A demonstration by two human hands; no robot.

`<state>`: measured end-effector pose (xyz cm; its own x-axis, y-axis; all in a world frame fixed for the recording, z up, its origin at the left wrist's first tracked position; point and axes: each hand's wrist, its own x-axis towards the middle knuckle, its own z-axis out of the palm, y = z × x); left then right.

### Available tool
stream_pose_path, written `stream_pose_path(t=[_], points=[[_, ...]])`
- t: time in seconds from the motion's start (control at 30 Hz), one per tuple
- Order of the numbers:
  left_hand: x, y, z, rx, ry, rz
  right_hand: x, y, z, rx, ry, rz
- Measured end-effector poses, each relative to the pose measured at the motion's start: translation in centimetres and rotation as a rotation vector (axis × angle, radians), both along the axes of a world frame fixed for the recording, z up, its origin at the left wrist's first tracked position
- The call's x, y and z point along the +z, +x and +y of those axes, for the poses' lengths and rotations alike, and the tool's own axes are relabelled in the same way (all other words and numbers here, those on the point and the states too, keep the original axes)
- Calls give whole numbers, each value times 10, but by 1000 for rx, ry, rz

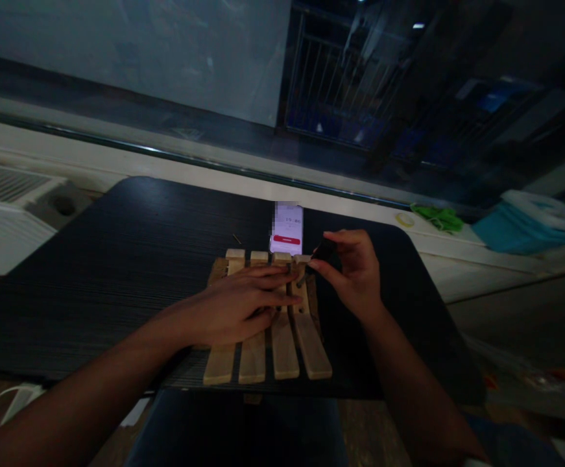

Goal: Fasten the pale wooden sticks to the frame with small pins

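A small wooden slatted piece [286, 353] lies on the dark table, its several pale slats side by side with small holes in the right one. My left hand [243, 301] rests flat across the slats with its fingers stretched out to the right, covering their middle. My right hand [357, 272] pinches what looks like a short black-handled screwdriver [325, 253] between thumb and fingers. Its thin shaft slants down to the left, its tip at the upper part of the rightmost slat. In the dim light I cannot tell whether the tip sits in a screw.
Behind the slats a lit phone [287, 230] is on the black table [117, 259]. A thin metal pin or screw [237, 239] lies left of it. A window sill [243, 185] runs behind, with a green cloth [438, 218] and a teal container [510, 224] at right. A radiator [10, 201] stands left.
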<state>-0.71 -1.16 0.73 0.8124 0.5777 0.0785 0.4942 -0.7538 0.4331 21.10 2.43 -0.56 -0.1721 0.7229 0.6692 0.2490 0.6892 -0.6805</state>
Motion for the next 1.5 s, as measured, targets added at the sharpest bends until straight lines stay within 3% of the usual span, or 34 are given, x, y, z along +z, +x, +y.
stream_pose_path(t=[0.17,0.47,0.67,1.17,1.3,1.5], points=[[0,0,0,12,-13,17,-1,-3,-2,13,-13,-47],[0,0,-1,5,1,-31,9,8,-6,273,-121,-103],[-1,-1,0,0,7,-19,10,10,-4,245,-217,-64],[2,0,0,4,14,20,-2,1,1,51,-14,-23],[0,-1,0,7,23,-6,-2,4,0,90,-51,-63],[0,-1,0,0,20,-17,8,8,-6,288,-191,-86]])
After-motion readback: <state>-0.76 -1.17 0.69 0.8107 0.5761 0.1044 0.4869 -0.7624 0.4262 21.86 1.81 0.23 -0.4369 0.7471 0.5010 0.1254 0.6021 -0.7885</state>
